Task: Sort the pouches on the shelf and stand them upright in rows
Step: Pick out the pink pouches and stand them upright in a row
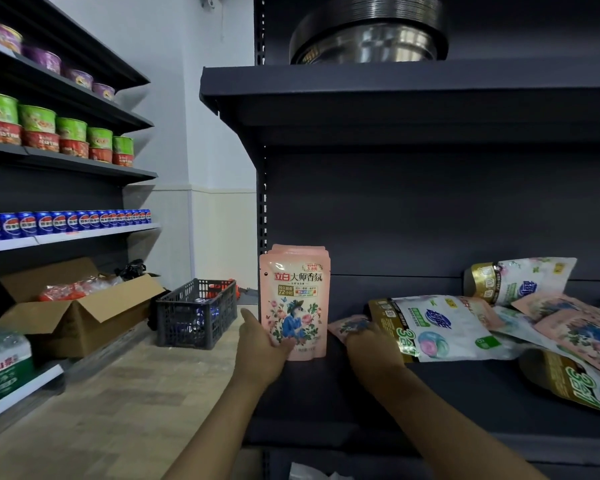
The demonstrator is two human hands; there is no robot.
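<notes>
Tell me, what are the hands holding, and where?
The left hand holds the upright pink pouch by its lower left edge. The right hand grips a flat pink pouch at its near end.

A shop: shelves (pixel 66 168) of stocked cans (pixel 63 221), noodle cups (pixel 37 128).

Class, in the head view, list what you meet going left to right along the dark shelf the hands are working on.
Left hand → upright pink pouches → right hand → white-and-gold pouch → jumbled pile of pouches.

Dim, soft indoor light, dark shelf recess, wide-angle bending at edges, slight overall blur.
</notes>
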